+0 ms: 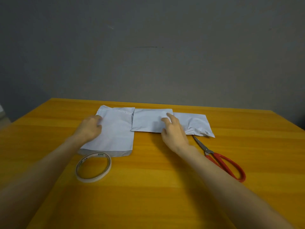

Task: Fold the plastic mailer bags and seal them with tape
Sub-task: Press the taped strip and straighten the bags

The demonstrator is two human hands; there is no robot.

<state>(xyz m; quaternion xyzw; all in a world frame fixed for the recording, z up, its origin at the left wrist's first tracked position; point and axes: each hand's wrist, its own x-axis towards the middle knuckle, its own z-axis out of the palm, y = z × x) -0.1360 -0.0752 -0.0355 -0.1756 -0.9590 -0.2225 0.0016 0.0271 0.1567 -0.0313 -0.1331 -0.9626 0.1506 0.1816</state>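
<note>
Left hand (pixel 91 128) lies on the unfolded bag (pixel 118 129), grip unclear. Right hand (pixel 175 131) presses flat on a folded bag (pixel 148 119) near the far edge of the table (pixel 148 179). Taping seemingly remains.

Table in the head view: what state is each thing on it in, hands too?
Left mailer bag: flat, full length, left hand on its edge, grip unclear.
Middle mailer bag: flat, right hand touches it with straight fingers.
Right mailer bag: wrinkled, untouched.
Tape roll: lying flat, untouched.
Scissors: blades closed, untouched.
</note>
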